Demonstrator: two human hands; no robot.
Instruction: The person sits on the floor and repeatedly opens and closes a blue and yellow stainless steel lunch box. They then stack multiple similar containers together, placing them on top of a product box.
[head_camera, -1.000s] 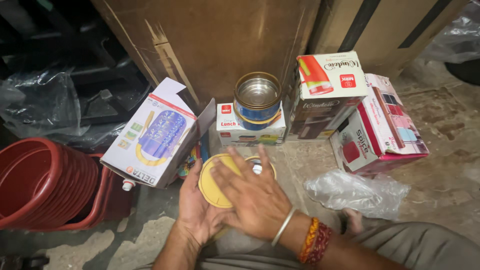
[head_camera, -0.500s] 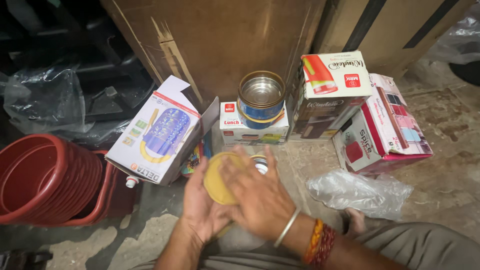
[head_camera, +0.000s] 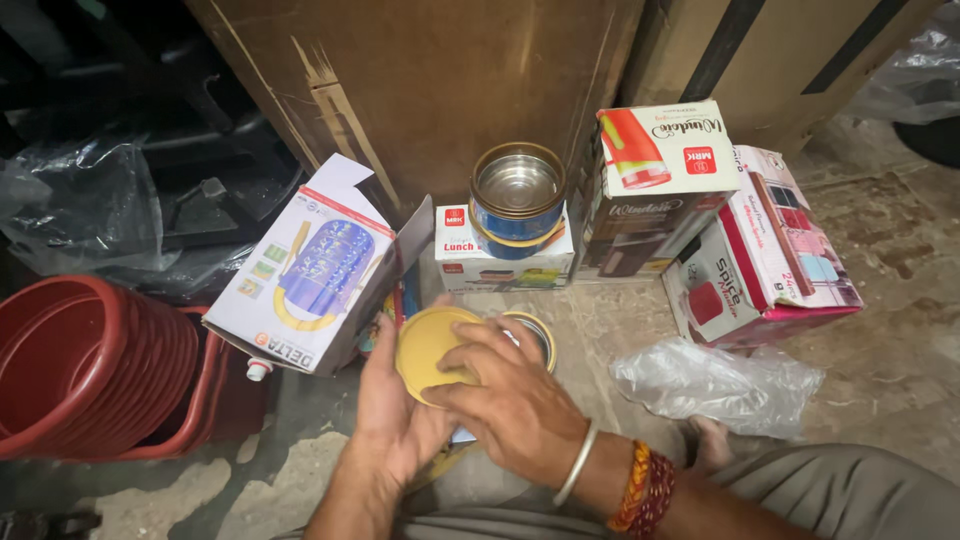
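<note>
Lid (head_camera: 428, 350) work was what I saw: a round yellow plastic lid sat tilted between both hands, low over the concrete floor (head_camera: 900, 390) near its middle, just in front of a small white lunch-box carton (head_camera: 500, 262). My left hand (head_camera: 392, 420) cupped the lid from below, fingers curled up behind its left rim; my right hand (head_camera: 515, 405) lay over its right edge with the fingers spread and pressing down, not wrapped around anything. Under the right fingertips a steel-lined container (head_camera: 535, 335) with a yellow rim peeked out, touching or nearly touching the lid; I could not tell which. I judged the lid light, thin and a little flexible, smooth enough to slip from dry fingers, so the rim was the place to take it, pinched on opposite sides rather than by the flat face. The container looked stiffer and heavier, best held around its wall. A blue steel-lined bowl (head_camera: 517, 200) stood on the carton. An open white box with a blue picture (head_camera: 310, 275) leaned at the left, beside stacked red tubs (head_camera: 90, 365). A crumpled clear plastic bag (head_camera: 715, 380) lay to the right, below a pink and white box (head_camera: 765, 250).
</note>
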